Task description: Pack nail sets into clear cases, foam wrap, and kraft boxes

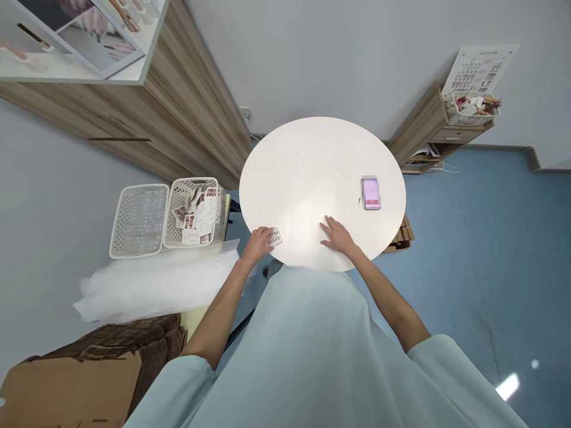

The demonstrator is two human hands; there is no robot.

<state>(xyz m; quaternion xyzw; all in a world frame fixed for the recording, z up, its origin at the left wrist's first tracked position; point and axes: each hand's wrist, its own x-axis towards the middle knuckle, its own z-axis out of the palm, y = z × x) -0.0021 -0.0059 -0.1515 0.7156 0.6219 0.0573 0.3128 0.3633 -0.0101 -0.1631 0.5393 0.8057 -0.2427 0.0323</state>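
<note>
At the near left edge of the white round table (307, 178), my left hand (257, 245) is closed on a small clear pack of press-on nails (275, 237). Rows of dark reddish nails show through the pack, and my fingers cover its left side. My right hand (338, 236) rests on the tabletop near the front edge, fingers spread, holding nothing. Farther right on the table lies a phone-like item with a blurred pink and purple face (371, 193), apart from my right hand.
Left of the table stand a white basket of nail packs and cards (196, 214) and a basket of clear plastic pieces (139, 220). White wrapping sheets (160, 285) and flattened cardboard boxes (75, 380) lie nearer. A wooden cabinet (439, 131) stands at right.
</note>
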